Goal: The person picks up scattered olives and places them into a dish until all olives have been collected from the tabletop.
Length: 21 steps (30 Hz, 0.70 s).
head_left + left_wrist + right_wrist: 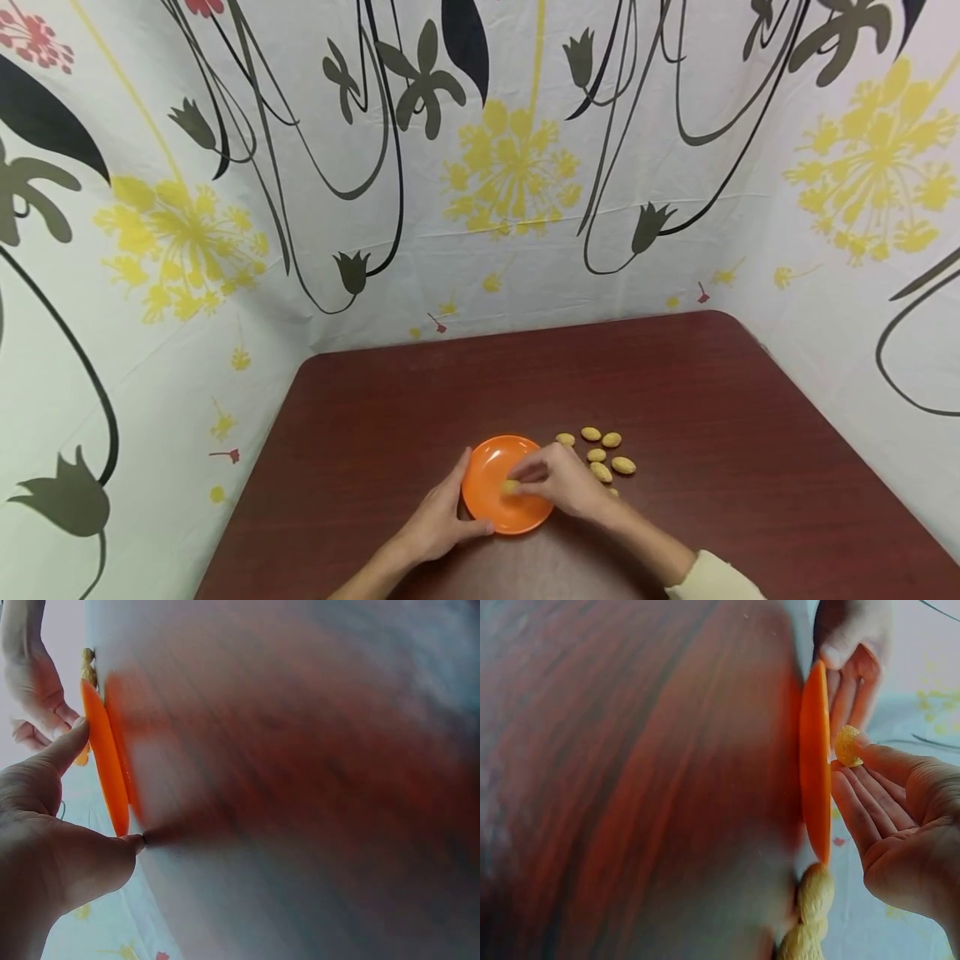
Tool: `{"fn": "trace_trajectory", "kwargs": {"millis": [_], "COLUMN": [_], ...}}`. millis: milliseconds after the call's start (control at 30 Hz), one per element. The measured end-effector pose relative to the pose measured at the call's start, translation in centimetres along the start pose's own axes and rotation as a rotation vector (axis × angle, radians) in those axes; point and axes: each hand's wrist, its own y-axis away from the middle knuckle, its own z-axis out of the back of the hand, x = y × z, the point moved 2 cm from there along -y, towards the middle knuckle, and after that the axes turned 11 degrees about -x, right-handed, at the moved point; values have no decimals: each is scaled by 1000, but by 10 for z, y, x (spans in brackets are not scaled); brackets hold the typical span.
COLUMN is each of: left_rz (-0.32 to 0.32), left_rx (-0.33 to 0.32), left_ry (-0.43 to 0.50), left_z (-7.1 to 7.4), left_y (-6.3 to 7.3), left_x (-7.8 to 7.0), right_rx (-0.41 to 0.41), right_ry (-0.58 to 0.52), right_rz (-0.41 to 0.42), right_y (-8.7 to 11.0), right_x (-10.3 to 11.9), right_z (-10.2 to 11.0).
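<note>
An orange plate [491,454] lies on the table. My left hand [441,518] holds its left edge, with the thumb at the near side and the fingers along the far left; the left wrist view shows the same orange plate [109,776] edge-on between them. Over the plate, my right hand [566,479] pinches a yellowish peanut [847,745] between thumb and fingertips. Whether that peanut touches the plate is hard to tell. Several more unshelled peanuts [623,466] lie right of the plate, some partly hidden by the right hand and forearm.
The dark red-brown table [390,400] has rounded far corners. White cloth [420,292] printed with flowers hangs behind it and along both sides. In the right wrist view, loose peanuts [814,894] sit close to the plate's edge.
</note>
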Motion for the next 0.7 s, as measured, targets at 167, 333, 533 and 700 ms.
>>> {"fn": "trace_trajectory", "kwargs": {"millis": [167,333,533,700], "left_rz": [5,4,1,-6], "left_rx": [-3,-7,-8,-12], "left_ry": [-4,-9,4,3], "left_z": [0,-1,-1,0], "left_y": [1,1,1,2], "left_x": [0,0,1,1], "right_rx": [38,61,71,71], "right_ry": [-9,-17,-8,44], "right_rz": [-37,-54,-21,10], "right_y": [-3,-4,-3,-2], "right_x": [3,5,11,14], "right_z": [-13,-22,-25,-27]}}
